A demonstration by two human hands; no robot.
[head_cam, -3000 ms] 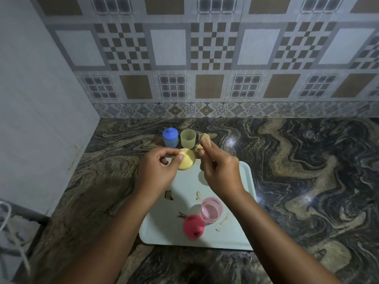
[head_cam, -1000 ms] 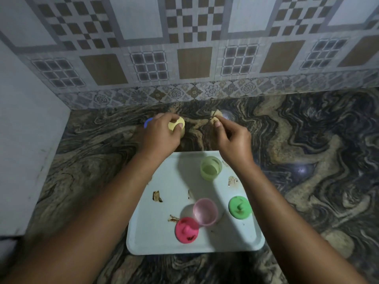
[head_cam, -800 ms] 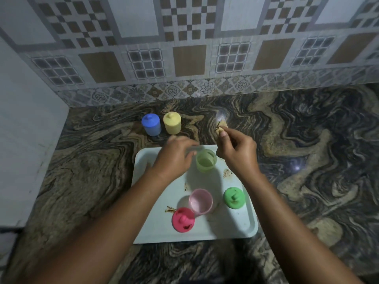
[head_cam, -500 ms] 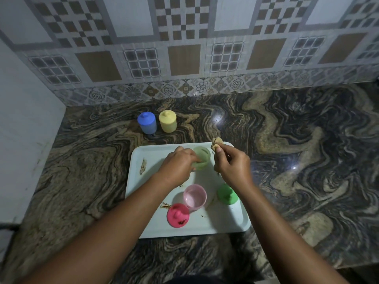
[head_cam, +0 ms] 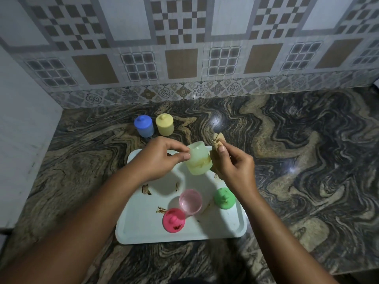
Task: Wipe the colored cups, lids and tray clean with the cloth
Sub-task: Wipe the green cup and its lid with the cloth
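- The left hand has its thumb and fingers clamped on the pale green cup, holding it tilted above the far end of the tray.
- The right hand has its fingers curled round a beige cloth, held at the cup's brown-smeared side.
- Likely done: the lidded blue cup and yellow cup stand on the countertop beyond the tray.
- Left: this cup, the green lid, the pink cup, the stained pink lid and the tray's brown smears.
- No brand, label or writing is readable.

White tray streaked brown near the desk's front edge, brown-stained pale green cup tilted above its far edge, tan cloth bunched against it, open pink cup, pink lid, green lid on tray, lidded blue cup, yellow cup behind.
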